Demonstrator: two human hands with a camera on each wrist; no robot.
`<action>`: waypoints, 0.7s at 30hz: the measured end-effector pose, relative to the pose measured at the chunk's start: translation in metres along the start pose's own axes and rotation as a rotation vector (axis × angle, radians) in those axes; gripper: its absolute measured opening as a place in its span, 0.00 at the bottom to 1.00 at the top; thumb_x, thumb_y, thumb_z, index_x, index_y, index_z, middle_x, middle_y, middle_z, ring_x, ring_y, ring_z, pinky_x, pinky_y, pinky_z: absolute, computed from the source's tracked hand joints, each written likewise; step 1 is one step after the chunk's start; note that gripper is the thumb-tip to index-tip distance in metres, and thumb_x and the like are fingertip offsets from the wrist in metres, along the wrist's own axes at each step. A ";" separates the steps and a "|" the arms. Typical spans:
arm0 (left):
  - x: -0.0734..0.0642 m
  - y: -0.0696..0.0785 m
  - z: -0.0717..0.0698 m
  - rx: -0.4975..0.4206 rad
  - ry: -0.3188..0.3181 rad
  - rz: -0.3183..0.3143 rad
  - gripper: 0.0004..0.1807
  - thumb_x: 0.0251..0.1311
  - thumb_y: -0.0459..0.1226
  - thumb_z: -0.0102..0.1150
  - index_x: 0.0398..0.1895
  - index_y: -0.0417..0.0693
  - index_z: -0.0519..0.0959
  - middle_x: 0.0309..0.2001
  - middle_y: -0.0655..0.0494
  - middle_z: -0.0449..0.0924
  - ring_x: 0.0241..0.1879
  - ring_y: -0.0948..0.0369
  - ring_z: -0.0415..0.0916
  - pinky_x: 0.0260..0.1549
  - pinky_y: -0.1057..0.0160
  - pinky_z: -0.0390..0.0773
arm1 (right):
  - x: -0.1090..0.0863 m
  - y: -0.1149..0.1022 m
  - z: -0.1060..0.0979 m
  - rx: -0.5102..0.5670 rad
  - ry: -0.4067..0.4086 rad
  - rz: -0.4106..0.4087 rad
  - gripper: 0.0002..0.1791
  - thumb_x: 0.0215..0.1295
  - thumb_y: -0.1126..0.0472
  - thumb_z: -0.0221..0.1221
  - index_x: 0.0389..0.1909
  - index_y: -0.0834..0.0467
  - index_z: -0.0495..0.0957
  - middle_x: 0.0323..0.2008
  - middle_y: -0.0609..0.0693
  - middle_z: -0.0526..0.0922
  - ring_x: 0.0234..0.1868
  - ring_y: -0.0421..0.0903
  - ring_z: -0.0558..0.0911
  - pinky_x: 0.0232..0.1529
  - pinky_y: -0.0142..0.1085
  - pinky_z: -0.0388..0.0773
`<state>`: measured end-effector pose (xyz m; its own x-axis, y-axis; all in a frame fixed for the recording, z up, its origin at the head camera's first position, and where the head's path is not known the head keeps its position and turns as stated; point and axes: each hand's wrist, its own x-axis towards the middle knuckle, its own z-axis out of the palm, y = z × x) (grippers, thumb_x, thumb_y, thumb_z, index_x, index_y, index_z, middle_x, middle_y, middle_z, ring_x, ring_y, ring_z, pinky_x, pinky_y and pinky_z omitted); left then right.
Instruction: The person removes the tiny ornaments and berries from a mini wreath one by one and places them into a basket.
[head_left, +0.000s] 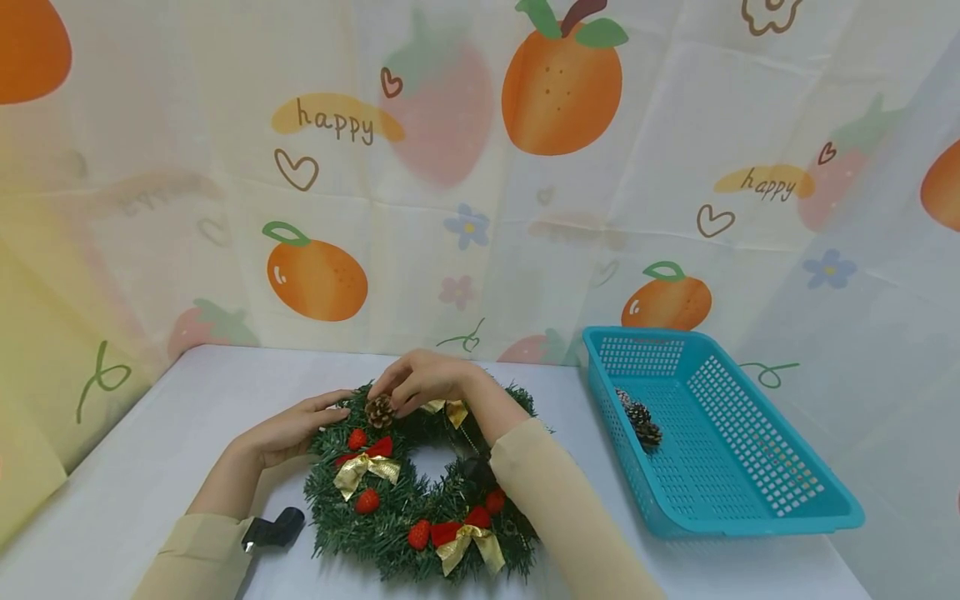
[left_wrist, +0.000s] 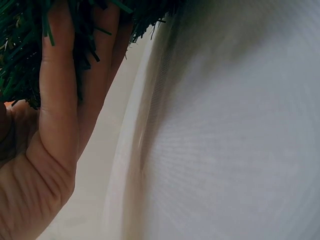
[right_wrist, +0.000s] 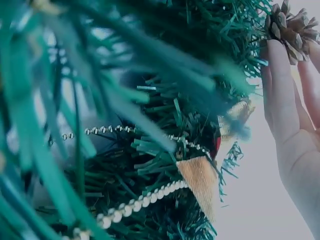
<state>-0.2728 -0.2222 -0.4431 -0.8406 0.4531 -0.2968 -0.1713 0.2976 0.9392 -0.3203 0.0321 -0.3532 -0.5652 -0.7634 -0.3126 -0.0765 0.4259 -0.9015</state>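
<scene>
A green Christmas wreath [head_left: 337, 525] lies on the white table, trimmed with red berries [head_left: 418, 534] and red-and-gold bows [head_left: 367, 468]. At its upper left my right hand [head_left: 427, 382] pinches a brown pine cone [head_left: 380, 411] against the greenery. The right wrist view shows the same pine cone [right_wrist: 295, 32] between thumb and fingers. My left hand [head_left: 288, 429] holds the wreath's outer left edge, close to the cone. Among the needles in the left wrist view, the left fingers [left_wrist: 59, 95] have their tips partly hidden.
To the right stands a turquoise plastic basket [head_left: 765, 433] with pine cones [head_left: 641, 423] along its left side. A beaded string [right_wrist: 145, 200] runs through the wreath. A black device [head_left: 276, 530] is at the left wrist. Behind the table [head_left: 247, 383] hangs a fruit-print curtain [head_left: 465, 275].
</scene>
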 end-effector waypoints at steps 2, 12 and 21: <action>0.000 0.000 0.000 0.001 0.002 -0.004 0.39 0.75 0.50 0.44 0.80 0.46 0.43 0.79 0.34 0.32 0.77 0.32 0.30 0.70 0.27 0.46 | -0.001 0.001 -0.002 0.002 0.006 -0.008 0.18 0.67 0.72 0.55 0.57 0.64 0.80 0.65 0.57 0.76 0.56 0.44 0.79 0.55 0.39 0.83; 0.000 0.000 0.001 0.007 0.009 -0.006 0.39 0.75 0.50 0.45 0.80 0.47 0.43 0.79 0.34 0.31 0.77 0.32 0.29 0.71 0.28 0.44 | -0.006 0.005 -0.016 0.005 0.044 -0.015 0.19 0.67 0.71 0.55 0.57 0.62 0.80 0.65 0.56 0.76 0.56 0.45 0.81 0.55 0.39 0.83; -0.001 0.001 0.001 0.017 0.007 -0.012 0.39 0.75 0.51 0.45 0.80 0.48 0.43 0.79 0.34 0.28 0.76 0.31 0.23 0.69 0.26 0.37 | -0.016 0.006 -0.030 0.024 0.060 -0.022 0.20 0.68 0.71 0.53 0.59 0.64 0.78 0.63 0.58 0.76 0.46 0.43 0.80 0.56 0.42 0.83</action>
<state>-0.2721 -0.2217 -0.4423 -0.8422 0.4436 -0.3065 -0.1725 0.3169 0.9327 -0.3362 0.0616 -0.3449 -0.6119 -0.7416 -0.2750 -0.0701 0.3972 -0.9151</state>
